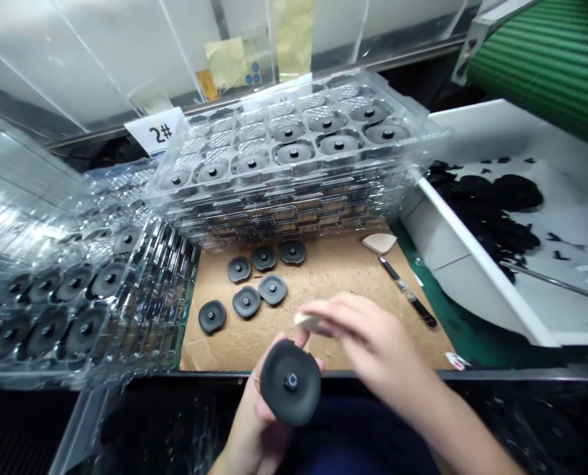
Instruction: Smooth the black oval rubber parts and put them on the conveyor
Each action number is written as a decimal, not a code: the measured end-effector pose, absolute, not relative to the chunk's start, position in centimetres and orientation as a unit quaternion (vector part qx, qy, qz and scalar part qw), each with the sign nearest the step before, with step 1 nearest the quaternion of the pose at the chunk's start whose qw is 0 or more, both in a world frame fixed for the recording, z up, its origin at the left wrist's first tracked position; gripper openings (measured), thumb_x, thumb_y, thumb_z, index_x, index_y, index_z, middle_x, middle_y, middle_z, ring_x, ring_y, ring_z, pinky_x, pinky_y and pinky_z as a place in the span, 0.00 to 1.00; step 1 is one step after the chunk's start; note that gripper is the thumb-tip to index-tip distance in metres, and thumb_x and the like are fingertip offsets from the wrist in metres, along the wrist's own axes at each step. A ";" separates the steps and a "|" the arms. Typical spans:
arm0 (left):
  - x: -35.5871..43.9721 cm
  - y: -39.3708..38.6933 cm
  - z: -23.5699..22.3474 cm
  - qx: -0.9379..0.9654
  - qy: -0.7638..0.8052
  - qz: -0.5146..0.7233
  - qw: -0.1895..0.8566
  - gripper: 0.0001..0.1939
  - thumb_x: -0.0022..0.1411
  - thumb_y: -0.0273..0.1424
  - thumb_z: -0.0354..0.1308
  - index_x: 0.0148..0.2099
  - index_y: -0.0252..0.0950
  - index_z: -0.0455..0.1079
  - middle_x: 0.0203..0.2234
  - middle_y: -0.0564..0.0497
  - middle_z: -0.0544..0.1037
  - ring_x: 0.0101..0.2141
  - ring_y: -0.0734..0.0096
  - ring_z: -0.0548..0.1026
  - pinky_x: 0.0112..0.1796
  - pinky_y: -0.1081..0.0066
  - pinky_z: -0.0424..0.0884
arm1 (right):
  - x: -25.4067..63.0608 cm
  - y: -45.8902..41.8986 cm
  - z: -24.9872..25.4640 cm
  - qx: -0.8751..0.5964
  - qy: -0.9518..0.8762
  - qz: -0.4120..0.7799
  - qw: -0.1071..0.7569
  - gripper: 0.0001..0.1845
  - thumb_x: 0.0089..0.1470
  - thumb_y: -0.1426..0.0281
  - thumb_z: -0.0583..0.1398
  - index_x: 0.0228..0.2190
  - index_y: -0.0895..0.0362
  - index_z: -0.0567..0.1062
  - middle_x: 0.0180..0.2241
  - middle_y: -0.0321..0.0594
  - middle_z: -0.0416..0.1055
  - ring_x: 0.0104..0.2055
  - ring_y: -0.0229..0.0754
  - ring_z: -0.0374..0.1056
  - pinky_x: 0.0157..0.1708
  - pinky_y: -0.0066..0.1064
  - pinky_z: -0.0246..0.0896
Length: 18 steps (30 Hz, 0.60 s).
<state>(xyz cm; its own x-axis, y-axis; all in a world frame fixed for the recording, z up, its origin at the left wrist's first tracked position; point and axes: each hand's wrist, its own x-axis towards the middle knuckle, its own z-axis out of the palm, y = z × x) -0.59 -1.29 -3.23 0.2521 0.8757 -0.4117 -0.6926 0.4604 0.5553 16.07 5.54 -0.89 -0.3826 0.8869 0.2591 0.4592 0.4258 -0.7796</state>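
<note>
Yellow notes point(227, 64), green ribbed surface point(546, 69).

The marking "2#" can be read in large black characters on a white paper sign point(158, 130), which is set at a tilt behind the left end of the stacked clear plastic trays point(284, 148). A strip of blue is shown below the characters, partly covered. Any writing on the yellow notes point(227, 64) cannot be made out. The marks on the handle of the craft knife point(407, 291) and on the small white, red-marked sticker point(457, 360) at the cardboard's point(333, 264) corner are too blurred to be read.
</note>
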 end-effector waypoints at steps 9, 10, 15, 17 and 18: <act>-0.4 -0.8 -2.4 0.029 0.266 0.519 0.812 0.24 0.42 0.43 0.65 0.46 0.50 0.73 0.43 0.55 0.80 0.44 0.59 0.76 0.45 0.68 0.71 | 18.3 4.7 -10.8 -0.592 -0.666 0.280 0.357 0.16 0.55 0.66 0.51 0.42 0.55 0.73 0.48 0.49 0.63 0.38 0.43 0.68 0.33 0.35 0.67; -0.4 -0.8 -2.4 0.030 0.256 0.515 0.818 0.23 0.44 0.44 0.64 0.46 0.51 0.72 0.43 0.55 0.79 0.44 0.59 0.76 0.45 0.67 0.71 | 18.2 4.3 -10.1 -0.595 -0.660 0.277 0.365 0.15 0.56 0.67 0.51 0.43 0.55 0.72 0.49 0.49 0.62 0.35 0.40 0.68 0.32 0.33 0.66; -0.4 -1.0 -3.6 0.169 0.247 0.546 0.783 0.26 0.53 0.47 0.56 0.56 0.59 0.60 0.46 0.55 0.75 0.40 0.66 0.76 0.41 0.71 0.70 | 17.5 2.4 -5.9 -0.538 -0.675 0.331 0.381 0.09 0.55 0.69 0.57 0.23 0.56 0.66 0.25 0.36 0.64 0.24 0.35 0.61 0.25 0.27 0.59; -0.5 -1.1 -4.2 0.324 0.308 0.570 0.690 0.37 0.51 0.42 0.61 0.60 0.60 0.49 0.47 0.54 0.73 0.43 0.68 0.73 0.44 0.71 0.67 | 17.3 1.8 -6.0 -0.526 -0.676 0.351 0.378 0.17 0.55 0.70 0.55 0.17 0.55 0.58 0.19 0.32 0.58 0.22 0.34 0.58 0.23 0.26 0.56; -0.5 -1.2 -4.5 0.408 0.343 0.566 0.629 0.42 0.51 0.37 0.63 0.62 0.61 0.43 0.48 0.53 0.71 0.46 0.66 0.71 0.47 0.69 0.65 | 17.2 1.5 -6.3 -0.527 -0.674 0.354 0.376 0.19 0.56 0.70 0.54 0.16 0.55 0.56 0.19 0.32 0.56 0.21 0.34 0.58 0.22 0.25 0.56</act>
<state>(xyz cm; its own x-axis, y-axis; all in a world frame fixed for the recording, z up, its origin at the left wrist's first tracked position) -0.54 -1.20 -4.46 0.1247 0.9918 0.0298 -0.4313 0.0271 0.9018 17.17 1.51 -6.31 -0.1609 0.9778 0.1341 0.4441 0.1931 -0.8749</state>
